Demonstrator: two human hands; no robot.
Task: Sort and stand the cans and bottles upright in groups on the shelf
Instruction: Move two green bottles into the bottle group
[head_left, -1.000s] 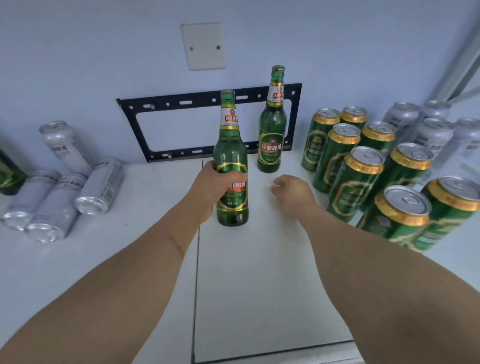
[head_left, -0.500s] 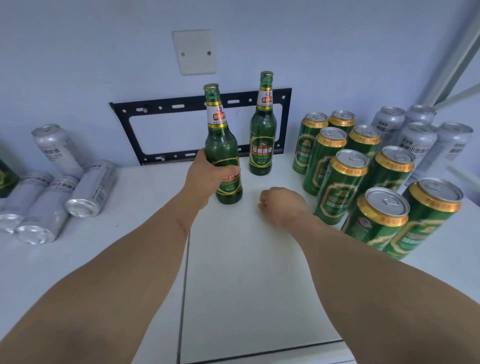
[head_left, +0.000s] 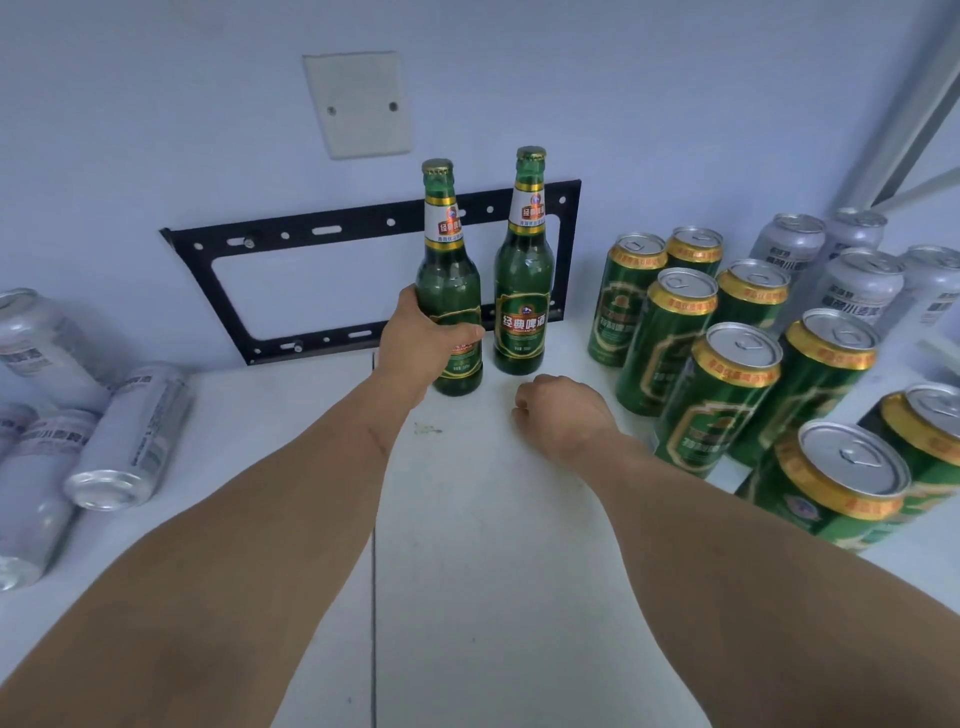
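Head view: the held bottle (head_left: 451, 291), smooth green glass with a paper label, stands on the white shelf (head_left: 493, 519) just beside the second bottle (head_left: 522, 291). Likely heavy, slick and breakable, it is best gripped at the wide body, where the left hand (head_left: 418, 345) wraps it. The right hand (head_left: 563, 413) rests curled, holding nothing. Thin metal green cans (head_left: 711, 374) stand right; silver cans (head_left: 119, 441) lie left.
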